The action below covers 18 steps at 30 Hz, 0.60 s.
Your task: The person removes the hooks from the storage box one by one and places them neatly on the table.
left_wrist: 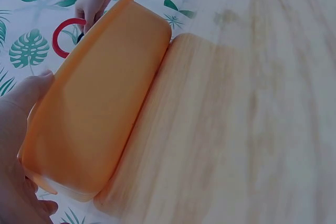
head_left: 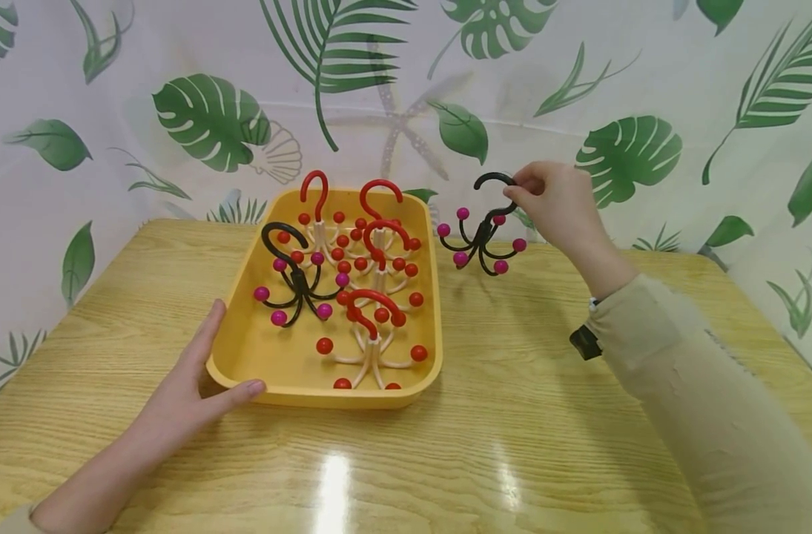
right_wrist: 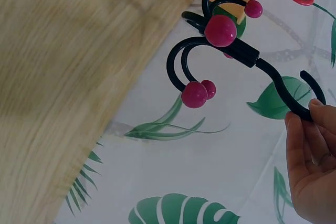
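My right hand (head_left: 558, 202) pinches the curved top of a black multi-arm hanging hook (head_left: 483, 236) with magenta ball tips. The hook hangs upright to the right of the yellow tray (head_left: 434, 326); in the right wrist view, the thumb and fingertips hold its curved end. At the tray's front left corner, my left hand (head_left: 190, 386) holds it, thumb along the front rim and fingers against the left side. Inside the tray stand another black hook (head_left: 299, 283) with magenta balls and several white hooks with red tops, one red-topped hook (head_left: 374, 350) at the front.
The tray rests on a wooden table (head_left: 512, 445), left of its middle. Behind the table hangs a white cloth (head_left: 512, 96) printed with green leaves, close to the table's back edge. A black band (head_left: 584, 343) is on the right wrist.
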Motion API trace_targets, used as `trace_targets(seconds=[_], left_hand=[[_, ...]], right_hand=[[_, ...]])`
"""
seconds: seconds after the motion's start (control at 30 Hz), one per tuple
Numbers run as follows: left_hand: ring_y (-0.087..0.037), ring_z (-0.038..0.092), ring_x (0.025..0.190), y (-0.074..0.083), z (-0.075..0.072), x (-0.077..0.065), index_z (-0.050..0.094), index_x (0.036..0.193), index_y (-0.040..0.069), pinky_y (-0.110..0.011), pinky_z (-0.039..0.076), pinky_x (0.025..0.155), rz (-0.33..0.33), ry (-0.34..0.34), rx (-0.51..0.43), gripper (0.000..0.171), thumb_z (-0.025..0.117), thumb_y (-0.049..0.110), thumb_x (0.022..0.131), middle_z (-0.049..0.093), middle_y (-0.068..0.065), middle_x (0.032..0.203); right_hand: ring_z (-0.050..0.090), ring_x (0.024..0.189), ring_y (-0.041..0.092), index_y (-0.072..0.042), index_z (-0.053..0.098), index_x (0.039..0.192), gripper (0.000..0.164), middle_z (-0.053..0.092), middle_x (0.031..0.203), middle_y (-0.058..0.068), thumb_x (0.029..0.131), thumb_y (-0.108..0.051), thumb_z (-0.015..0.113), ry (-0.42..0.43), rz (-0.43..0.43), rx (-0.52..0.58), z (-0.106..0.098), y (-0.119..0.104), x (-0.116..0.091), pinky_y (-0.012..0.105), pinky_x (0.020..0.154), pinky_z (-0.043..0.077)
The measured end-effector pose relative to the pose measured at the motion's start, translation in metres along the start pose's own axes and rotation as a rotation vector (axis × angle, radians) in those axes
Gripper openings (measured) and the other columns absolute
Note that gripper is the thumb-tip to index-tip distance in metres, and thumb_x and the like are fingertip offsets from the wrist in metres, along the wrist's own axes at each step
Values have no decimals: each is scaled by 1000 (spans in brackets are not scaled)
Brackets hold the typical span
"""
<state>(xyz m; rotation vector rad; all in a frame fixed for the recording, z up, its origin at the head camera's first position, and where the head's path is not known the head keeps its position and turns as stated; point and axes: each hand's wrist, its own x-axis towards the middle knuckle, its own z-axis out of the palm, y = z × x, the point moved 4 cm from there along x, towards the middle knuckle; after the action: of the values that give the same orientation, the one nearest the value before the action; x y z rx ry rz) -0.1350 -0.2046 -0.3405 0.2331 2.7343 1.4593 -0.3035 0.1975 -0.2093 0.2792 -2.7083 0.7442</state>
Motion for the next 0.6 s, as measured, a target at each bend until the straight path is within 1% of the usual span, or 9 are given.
trace_targets(seconds=[0.3, 0.47, 0.6], left_hand=[[-35, -3, 143, 0, 0, 0, -8, 153, 28, -64, 4, 108, 7, 0, 1, 105, 73, 34, 85, -7, -4, 159], [-35, -3, 143, 0, 0, 0, -8, 153, 28, -63, 4, 109, 26, -2, 1, 105, 73, 32, 86, -6, -4, 159], [-35, -3, 143, 0, 0, 0, -8, 153, 28, -63, 4, 109, 25, -2, 1, 105, 73, 32, 86, -7, -3, 159]], right_hand=[[61, 83, 29, 3, 67, 101, 22, 67, 96, 20, 94, -18, 62, 9, 6, 5, 13, 10, 4, 39, 71, 48], [62, 83, 31, 4, 67, 98, 20, 67, 94, 21, 93, -15, 63, 8, -1, 14, 21, 13, 6, 42, 73, 48], [62, 83, 31, 4, 67, 98, 20, 67, 94, 21, 94, -15, 62, -2, -2, 9, 27, 14, 8, 42, 73, 49]])
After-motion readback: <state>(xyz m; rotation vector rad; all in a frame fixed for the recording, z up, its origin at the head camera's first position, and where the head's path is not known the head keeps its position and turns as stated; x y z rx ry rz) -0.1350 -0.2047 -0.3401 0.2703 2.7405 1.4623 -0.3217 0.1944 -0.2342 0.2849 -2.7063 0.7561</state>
